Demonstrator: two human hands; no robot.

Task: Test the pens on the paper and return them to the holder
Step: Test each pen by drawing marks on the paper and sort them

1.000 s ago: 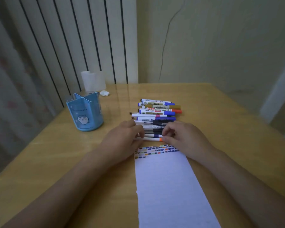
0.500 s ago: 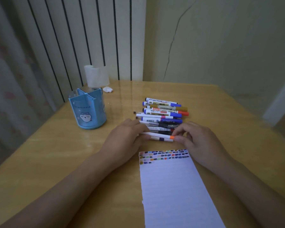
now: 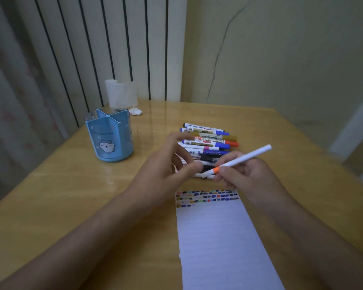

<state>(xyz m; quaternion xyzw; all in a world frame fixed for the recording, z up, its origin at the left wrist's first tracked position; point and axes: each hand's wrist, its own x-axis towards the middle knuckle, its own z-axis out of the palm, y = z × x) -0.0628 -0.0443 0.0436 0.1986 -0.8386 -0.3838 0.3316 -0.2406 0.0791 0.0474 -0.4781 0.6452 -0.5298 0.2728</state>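
Observation:
My right hand [image 3: 245,176] holds a white pen with an orange band [image 3: 247,156] just above the table, its back end tilted up to the right. My left hand [image 3: 166,166] meets the pen's front end, thumb and fingers pinching at the cap, index finger raised and blurred. Behind both hands, a pile of several pens and markers [image 3: 210,141] lies side by side. The lined paper [image 3: 218,237] lies in front of me, with rows of coloured test marks along its top edge. The blue divided pen holder [image 3: 109,139] stands at the left with no pens in sight inside it.
The wooden table [image 3: 71,195] sits in a room corner. A white tissue roll [image 3: 121,93] and a crumpled tissue [image 3: 135,111] are behind the holder. A striped panel and curtain are at the left, with the wall behind.
The orange-banded pen has been lifted out of the pile. It lay flat between both hands, and now my right hand holds it tilted up while my left hand works at its cap end.

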